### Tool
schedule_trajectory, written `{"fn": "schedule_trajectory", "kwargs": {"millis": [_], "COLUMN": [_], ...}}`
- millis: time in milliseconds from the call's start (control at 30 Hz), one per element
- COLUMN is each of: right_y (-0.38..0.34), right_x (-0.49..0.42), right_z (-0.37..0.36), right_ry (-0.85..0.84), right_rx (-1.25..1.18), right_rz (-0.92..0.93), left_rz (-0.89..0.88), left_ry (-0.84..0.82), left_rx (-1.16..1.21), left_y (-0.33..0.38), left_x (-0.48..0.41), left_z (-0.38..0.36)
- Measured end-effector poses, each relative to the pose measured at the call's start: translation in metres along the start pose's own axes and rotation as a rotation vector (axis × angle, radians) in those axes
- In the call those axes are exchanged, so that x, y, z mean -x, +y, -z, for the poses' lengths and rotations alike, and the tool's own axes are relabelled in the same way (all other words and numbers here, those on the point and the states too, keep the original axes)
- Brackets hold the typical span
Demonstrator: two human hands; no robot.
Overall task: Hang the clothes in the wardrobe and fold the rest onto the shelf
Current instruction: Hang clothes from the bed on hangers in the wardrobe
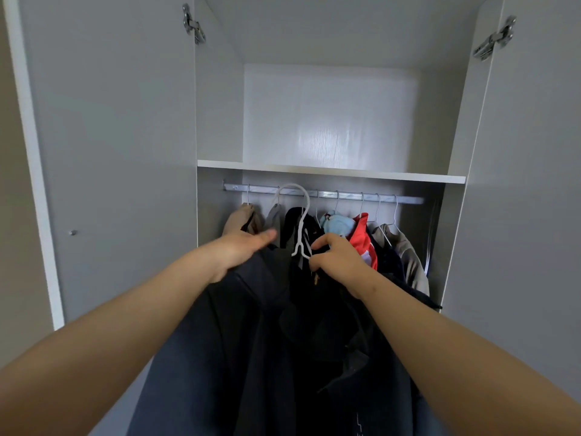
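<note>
1. A pale grey wardrobe (pixel 218 105) fills the view, left door (pixel 110 136) and right door (pixel 534 184) open.
2. Each door carries a metal hinge (pixel 193 25) near its top.
3. A white shelf (pixel 330 173) spans the inside; the glossy back panel (pixel 330 114) above catches soft light.
4. A metal rail (pixel 327 194) runs just beneath the shelf.
5. A small knob (pixel 73 232) sits on the left door.
6. A beige wall (pixel 12 215) edges the far left.

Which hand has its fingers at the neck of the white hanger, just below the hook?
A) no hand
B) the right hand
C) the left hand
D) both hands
B: the right hand pinches the white hanger at its neck, while the left hand lies further left on the shoulder of the dark garment, away from the hanger.
</note>
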State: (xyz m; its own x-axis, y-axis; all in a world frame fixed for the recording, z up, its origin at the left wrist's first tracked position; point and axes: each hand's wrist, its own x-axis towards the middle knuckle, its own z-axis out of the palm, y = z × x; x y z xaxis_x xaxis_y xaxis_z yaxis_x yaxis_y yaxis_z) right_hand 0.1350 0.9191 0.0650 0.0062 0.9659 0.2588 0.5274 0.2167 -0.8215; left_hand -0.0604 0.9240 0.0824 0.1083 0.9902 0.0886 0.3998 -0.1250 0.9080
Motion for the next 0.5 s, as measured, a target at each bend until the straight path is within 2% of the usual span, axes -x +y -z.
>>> {"fn": "schedule_trajectory", "kwargs": {"millis": [67, 200, 233, 267, 300, 333, 367, 400, 433, 500], "right_y": [0.002, 0.013, 0.015, 0.017, 0.021, 0.024, 0.027, 0.031, 0.033, 0.032], "right_x": [0.000, 0.002, 0.003, 0.003, 0.003, 0.002, 0.002, 0.002, 0.003, 0.004], "right_z": [-0.002, 0.003, 0.005, 0.007, 0.009, 0.013, 0.016, 0.018, 0.019, 0.018], "right_ry": [0.007, -0.020, -0.028, -0.022, -0.009, 0.019, 0.051, 0.075, 0.086, 0.086], "right_rx": [0.066, 0.436, 0.481, 0.502, 0.500, 0.489, 0.468, 0.454, 0.445, 0.423], "right_rz": [0.025, 0.114, 0.126, 0.127, 0.109, 0.086, 0.064, 0.059, 0.071, 0.129], "left_rz": [-0.022, -0.141, -0.217, -0.302, -0.366, -0.366, -0.298, -0.238, -0.247, -0.404], "left_ry": [0.163, 0.347, 0.367, 0.319, 0.189, -0.014, -0.229, -0.358, -0.353, -0.033], "left_rx": [-0.048, 0.256, 0.290, 0.249, 0.157, 0.028, -0.104, -0.234, -0.354, -0.649], "left_y": [-0.001, 0.012, 0.017, 0.020, 0.019, 0.016, 0.013, 0.010, 0.006, 0.004], "left_x": [-0.004, -0.011, -0.007, -0.001, 0.006, 0.013, 0.019, 0.022, 0.019, 0.008], "left_z": [-0.009, 0.011, 0.012, 0.011, 0.007, 0.002, -0.002, -0.006, -0.008, -0.010]}}
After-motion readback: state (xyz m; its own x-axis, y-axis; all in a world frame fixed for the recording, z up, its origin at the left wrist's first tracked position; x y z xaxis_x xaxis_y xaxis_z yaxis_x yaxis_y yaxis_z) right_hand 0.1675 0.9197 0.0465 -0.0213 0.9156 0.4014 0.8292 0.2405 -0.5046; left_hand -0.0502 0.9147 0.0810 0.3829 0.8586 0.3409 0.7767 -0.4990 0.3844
